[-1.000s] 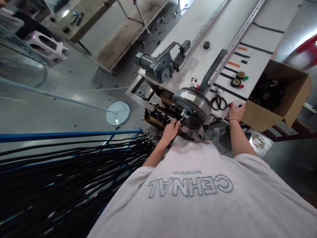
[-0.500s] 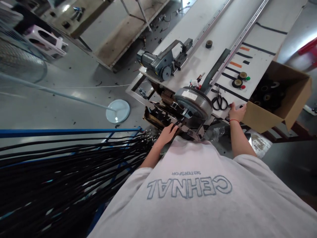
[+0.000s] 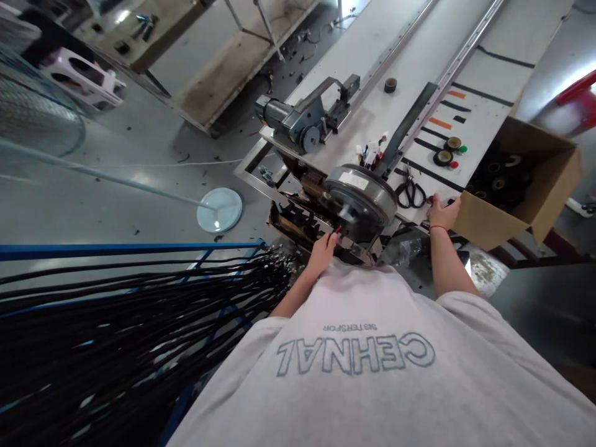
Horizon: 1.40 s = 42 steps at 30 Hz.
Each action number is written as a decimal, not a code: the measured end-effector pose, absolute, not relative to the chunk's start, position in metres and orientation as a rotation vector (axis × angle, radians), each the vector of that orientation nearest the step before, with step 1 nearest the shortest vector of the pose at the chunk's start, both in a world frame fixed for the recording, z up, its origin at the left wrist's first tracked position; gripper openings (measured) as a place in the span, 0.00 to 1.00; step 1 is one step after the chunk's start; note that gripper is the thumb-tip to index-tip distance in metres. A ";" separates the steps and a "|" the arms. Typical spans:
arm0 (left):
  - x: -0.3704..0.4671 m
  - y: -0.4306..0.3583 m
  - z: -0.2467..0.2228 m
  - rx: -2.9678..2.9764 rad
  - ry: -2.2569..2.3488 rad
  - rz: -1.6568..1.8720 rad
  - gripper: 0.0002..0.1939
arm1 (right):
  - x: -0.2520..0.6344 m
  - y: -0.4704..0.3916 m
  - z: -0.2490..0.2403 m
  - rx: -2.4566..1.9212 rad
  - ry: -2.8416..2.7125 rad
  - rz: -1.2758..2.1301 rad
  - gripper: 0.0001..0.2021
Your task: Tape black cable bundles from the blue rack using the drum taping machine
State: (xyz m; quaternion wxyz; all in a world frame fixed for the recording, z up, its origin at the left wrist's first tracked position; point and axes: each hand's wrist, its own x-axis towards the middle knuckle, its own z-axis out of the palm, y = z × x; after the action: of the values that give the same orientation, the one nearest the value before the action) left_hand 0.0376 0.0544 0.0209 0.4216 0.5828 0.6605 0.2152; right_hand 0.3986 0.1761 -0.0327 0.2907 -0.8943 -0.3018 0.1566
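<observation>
Pinched a thin dark strand (image 3: 336,230), red at the tip, between fingers of the left hand (image 3: 322,251), just beside a big wheel (image 3: 372,195) with a white label. Could not tell the strand's full length, mostly hidden. Rested the right hand (image 3: 443,214) at the near edge of the white counter (image 3: 414,68), fingers spread, thumb side by a small red knob (image 3: 431,199); could not tell about contact. Saw an open cardboard box (image 3: 493,217) just beside that hand, dark rolls (image 3: 498,183) inside. Noted black-handled scissors (image 3: 410,194) lying flat between wheel and right hand. Spotted loose black cables (image 3: 139,310) over a blue rack (image 3: 139,248), left side. Found small wires (image 3: 372,155) with white and red ends behind the wheel. Logged two tape rolls (image 3: 443,158) farther up, next to green (image 3: 462,149) and red (image 3: 454,165) buttons, then orange strips (image 3: 440,123) and black strips (image 3: 482,94). Marked a grey motor (image 3: 279,117) at the counter's left corner, a single tape roll (image 3: 390,85) well apart from the pair. Caught a round pale base (image 3: 220,210) on the floor, then a worn shelf (image 3: 223,74) and pale stool (image 3: 84,77) beyond.
</observation>
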 end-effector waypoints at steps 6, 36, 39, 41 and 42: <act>0.044 0.062 0.018 1.417 1.670 0.544 0.21 | 0.398 0.174 -0.036 -2.363 -0.801 0.408 0.39; 0.051 0.070 0.002 1.076 1.571 0.696 0.26 | 0.394 0.172 -0.029 -2.385 -0.817 0.430 0.39; 0.065 0.073 0.001 0.931 1.491 0.730 0.26 | 0.392 0.171 -0.027 -2.382 -0.819 0.426 0.38; 0.073 0.073 0.001 0.889 1.449 0.761 0.27 | 0.392 0.171 -0.027 -2.383 -0.823 0.425 0.38; 0.075 0.073 0.000 0.877 1.434 0.770 0.27 | 0.392 0.171 -0.027 -2.385 -0.826 0.424 0.38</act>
State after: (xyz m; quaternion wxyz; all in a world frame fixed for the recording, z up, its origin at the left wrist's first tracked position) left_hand 0.0750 0.0726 0.0001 0.6021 0.3788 0.6192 0.3326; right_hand 0.3921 0.1713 -0.0269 0.2870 -0.8927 -0.3091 0.1586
